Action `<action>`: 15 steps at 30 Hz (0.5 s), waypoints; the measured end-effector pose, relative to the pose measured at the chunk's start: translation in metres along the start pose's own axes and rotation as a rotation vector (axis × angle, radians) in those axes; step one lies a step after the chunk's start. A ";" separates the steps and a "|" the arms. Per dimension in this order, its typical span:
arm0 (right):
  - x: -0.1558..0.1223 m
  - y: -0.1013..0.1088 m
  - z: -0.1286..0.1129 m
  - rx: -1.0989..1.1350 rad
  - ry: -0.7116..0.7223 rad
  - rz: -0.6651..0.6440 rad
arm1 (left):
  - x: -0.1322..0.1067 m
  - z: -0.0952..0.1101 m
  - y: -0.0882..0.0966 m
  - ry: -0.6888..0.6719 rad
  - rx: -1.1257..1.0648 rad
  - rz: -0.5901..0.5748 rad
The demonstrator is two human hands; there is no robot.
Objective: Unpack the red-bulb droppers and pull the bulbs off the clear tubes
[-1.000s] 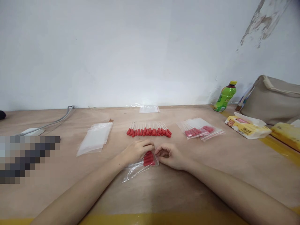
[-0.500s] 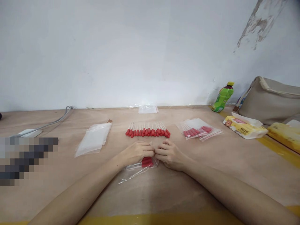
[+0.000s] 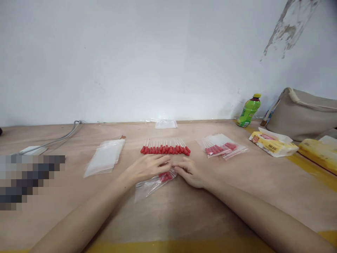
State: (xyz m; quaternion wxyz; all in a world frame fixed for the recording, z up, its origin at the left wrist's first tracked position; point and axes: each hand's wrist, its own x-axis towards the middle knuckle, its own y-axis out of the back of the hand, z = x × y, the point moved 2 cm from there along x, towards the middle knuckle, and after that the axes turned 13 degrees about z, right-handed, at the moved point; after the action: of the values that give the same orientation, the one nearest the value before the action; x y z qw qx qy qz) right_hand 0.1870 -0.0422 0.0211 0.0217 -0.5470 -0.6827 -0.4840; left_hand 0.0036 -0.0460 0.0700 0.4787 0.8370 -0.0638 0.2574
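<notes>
Under my left hand (image 3: 149, 168) lies a clear zip bag (image 3: 150, 188) with red-bulbed droppers (image 3: 165, 176) inside. My left fingers are closed on the bag's upper part, near its right end. At its right edge, my right hand (image 3: 191, 173) pinches the plastic between thumb and forefinger. The two hands' fingertips almost meet, and they hide part of the bag. Just beyond them is a row of loose droppers (image 3: 165, 149), red bulbs toward me and thin clear stems pointing to the wall.
Flat empty bags (image 3: 105, 156) are stacked at the left. Filled bags (image 3: 221, 146) lie at the right. Another bag (image 3: 166, 124) rests by the wall. Farther right are a green bottle (image 3: 249, 111), a tissue pack (image 3: 273, 143) and a grey bag (image 3: 302, 114). A cable (image 3: 60, 136) runs at left.
The filled bag has turned and shifted slightly upward. My left hand has flattened over it, and my right fingers have straightened a little; a small gap shows between the hands.
</notes>
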 end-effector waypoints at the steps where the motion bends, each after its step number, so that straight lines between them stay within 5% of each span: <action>1: 0.000 -0.003 0.002 0.033 -0.029 0.009 | -0.001 0.001 -0.004 0.061 -0.050 -0.003; 7: 0.001 -0.011 0.010 0.164 -0.086 -0.047 | -0.021 0.008 -0.011 0.662 -0.474 -0.014; 15: 0.003 -0.012 0.003 0.137 -0.018 -0.069 | -0.053 0.023 -0.019 0.754 -0.623 -0.048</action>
State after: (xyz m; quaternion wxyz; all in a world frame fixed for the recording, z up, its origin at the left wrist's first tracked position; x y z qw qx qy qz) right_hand 0.1785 -0.0371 0.0136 0.0360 -0.5246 -0.7330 -0.4315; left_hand -0.0270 -0.0622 0.0197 0.7020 0.5035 0.0594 0.5002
